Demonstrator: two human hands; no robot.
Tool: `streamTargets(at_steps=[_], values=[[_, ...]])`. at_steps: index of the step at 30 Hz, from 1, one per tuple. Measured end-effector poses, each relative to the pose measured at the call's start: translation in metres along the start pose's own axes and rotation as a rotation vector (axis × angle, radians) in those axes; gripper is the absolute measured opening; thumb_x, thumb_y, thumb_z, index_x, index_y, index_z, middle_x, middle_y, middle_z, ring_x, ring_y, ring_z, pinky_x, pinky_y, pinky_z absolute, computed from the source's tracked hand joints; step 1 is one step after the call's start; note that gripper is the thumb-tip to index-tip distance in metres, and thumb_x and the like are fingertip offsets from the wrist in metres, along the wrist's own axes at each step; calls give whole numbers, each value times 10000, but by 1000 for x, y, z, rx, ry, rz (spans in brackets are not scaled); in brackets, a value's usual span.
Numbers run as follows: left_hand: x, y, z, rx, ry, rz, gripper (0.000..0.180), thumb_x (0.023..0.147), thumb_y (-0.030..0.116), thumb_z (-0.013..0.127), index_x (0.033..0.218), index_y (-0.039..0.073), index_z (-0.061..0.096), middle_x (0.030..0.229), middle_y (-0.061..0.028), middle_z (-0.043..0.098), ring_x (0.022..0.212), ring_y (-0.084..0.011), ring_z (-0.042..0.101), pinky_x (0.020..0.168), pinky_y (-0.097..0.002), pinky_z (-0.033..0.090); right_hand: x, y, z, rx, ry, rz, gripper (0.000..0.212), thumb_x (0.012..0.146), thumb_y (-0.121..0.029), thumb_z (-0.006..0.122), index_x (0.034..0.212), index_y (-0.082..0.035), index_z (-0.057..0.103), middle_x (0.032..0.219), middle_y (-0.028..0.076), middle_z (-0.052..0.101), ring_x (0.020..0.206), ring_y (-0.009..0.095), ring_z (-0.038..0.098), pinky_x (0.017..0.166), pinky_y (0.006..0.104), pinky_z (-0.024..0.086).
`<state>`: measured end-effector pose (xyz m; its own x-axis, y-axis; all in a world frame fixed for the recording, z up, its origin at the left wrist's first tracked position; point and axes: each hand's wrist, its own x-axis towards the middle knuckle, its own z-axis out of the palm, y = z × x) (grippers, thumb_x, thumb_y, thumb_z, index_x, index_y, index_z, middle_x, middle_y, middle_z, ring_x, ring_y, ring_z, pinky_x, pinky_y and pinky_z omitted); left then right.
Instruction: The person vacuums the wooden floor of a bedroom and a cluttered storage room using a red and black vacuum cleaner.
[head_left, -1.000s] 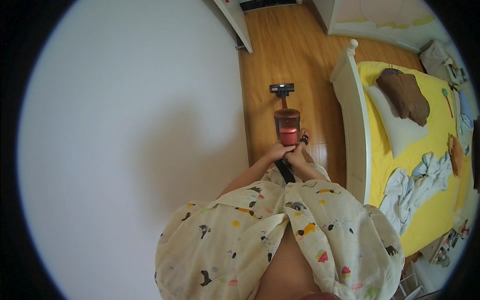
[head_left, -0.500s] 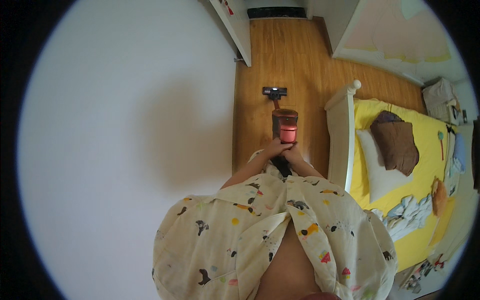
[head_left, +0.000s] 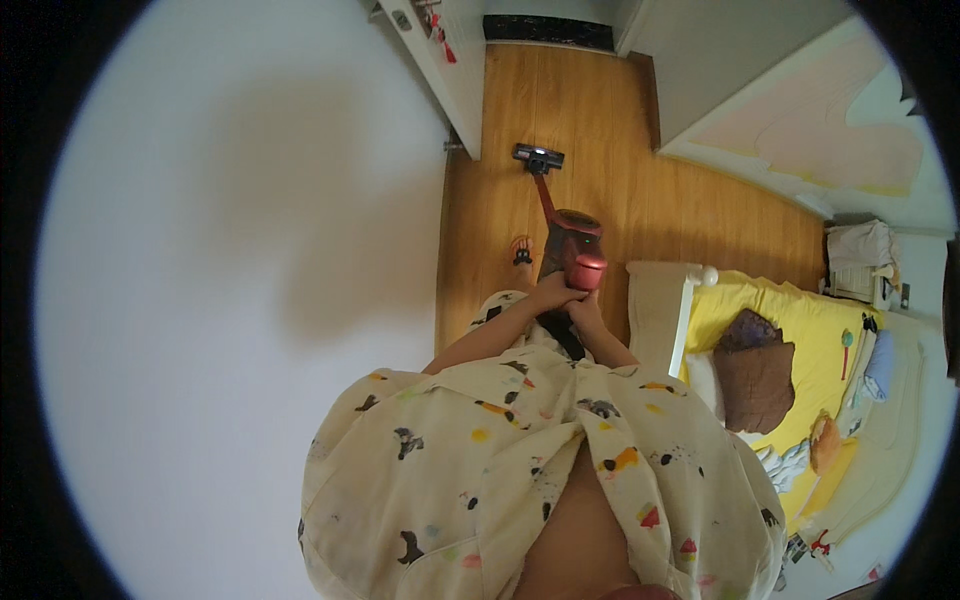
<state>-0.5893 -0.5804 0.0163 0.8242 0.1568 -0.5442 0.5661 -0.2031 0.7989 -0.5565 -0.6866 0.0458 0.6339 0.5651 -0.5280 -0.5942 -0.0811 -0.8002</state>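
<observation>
A red stick vacuum cleaner (head_left: 573, 245) stands on the wooden floor (head_left: 590, 130), its thin red tube running up to a dark floor head (head_left: 538, 157). My left hand (head_left: 549, 293) and my right hand (head_left: 581, 308) are both closed around its dark handle, side by side just below the red body. My forearms come out of a cream patterned shirt at the lower middle. The handle itself is mostly hidden under my fingers.
A large white wall (head_left: 230, 300) fills the left. A bed with a white footboard (head_left: 680, 310), yellow sheet (head_left: 810, 330) and brown pillow (head_left: 755, 370) stands right. A white door or cabinet (head_left: 450, 70) lies ahead left. A small object (head_left: 521, 250) lies on the floor.
The view has swung so the bed sits lower right and more floor shows ahead. The vacuum head has moved farther forward along the floor. Both hands stay on the handle.
</observation>
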Motion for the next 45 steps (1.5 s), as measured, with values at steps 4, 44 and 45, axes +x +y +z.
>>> streamTargets(at_steps=[4, 44, 45], values=[[22, 17, -17, -72, 75, 100, 436, 631, 344, 621, 956, 59, 562, 841, -146, 594, 773, -242, 576, 674, -317, 443, 33, -19, -5, -11, -116, -120, 568, 621, -17, 601, 1103, -29, 301, 1024, 121, 460, 932, 186, 470, 759, 286, 407], [15, -30, 15, -54, 277, 127, 523, 622, 423, 613, 950, 19, 562, 871, -175, 584, 828, -291, 559, 708, -361, 429, 31, 17, -24, -358, -268, -90, 653, 604, -86, 605, 1159, -15, 270, 1092, 155, 433, 1010, 250, 434, 858, 324, 350], [16, -30, 9, -49, 201, 7, 509, 619, 422, 611, 922, 15, 570, 852, -180, 587, 802, -298, 565, 700, -363, 435, 40, 40, -26, -224, -253, -137, 663, 607, -76, 594, 1175, -10, 259, 1100, 151, 432, 1014, 248, 434, 869, 321, 341]])
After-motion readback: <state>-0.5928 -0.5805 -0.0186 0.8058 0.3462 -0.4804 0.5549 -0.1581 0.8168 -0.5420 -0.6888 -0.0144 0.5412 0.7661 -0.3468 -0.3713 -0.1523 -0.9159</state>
